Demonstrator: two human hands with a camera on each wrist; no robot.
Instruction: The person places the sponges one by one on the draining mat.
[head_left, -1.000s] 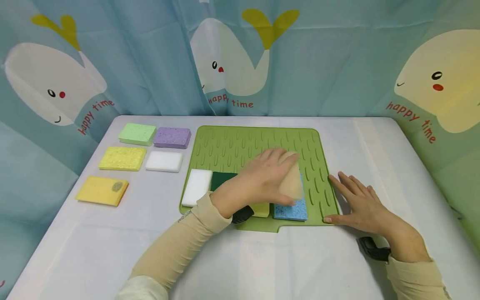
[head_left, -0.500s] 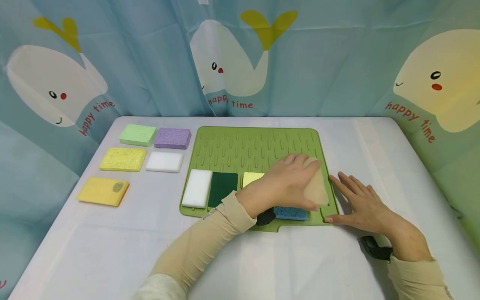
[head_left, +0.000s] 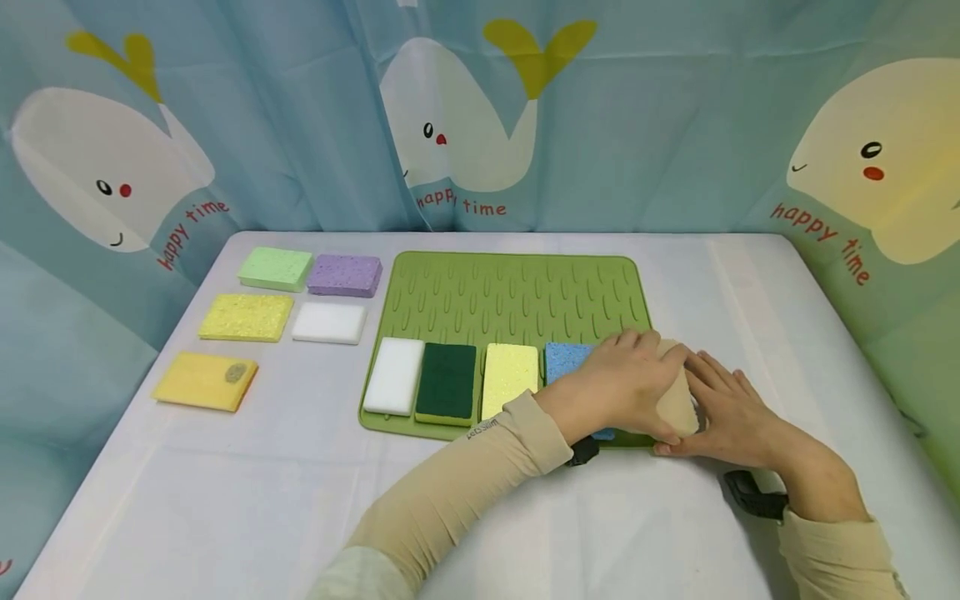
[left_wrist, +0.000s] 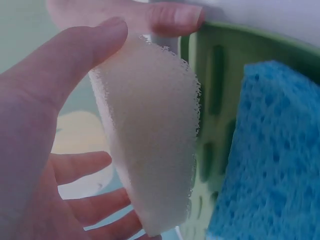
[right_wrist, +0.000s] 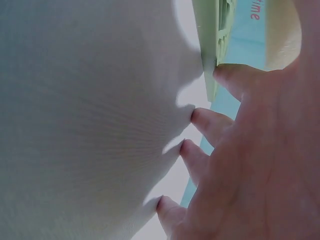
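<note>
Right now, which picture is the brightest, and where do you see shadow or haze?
Head view: brightest, with the dark green sponge clear; left wrist view: dimmer, slightly hazy, though pores show on the blue sponge; right wrist view: broad grey shadow on the tabletop by the right hand.

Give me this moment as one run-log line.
left hand: holds beige sponge | right hand: at right edge of mat | on mat, left to right: white sponge, dark-green sponge, yellow sponge, blue sponge
</note>
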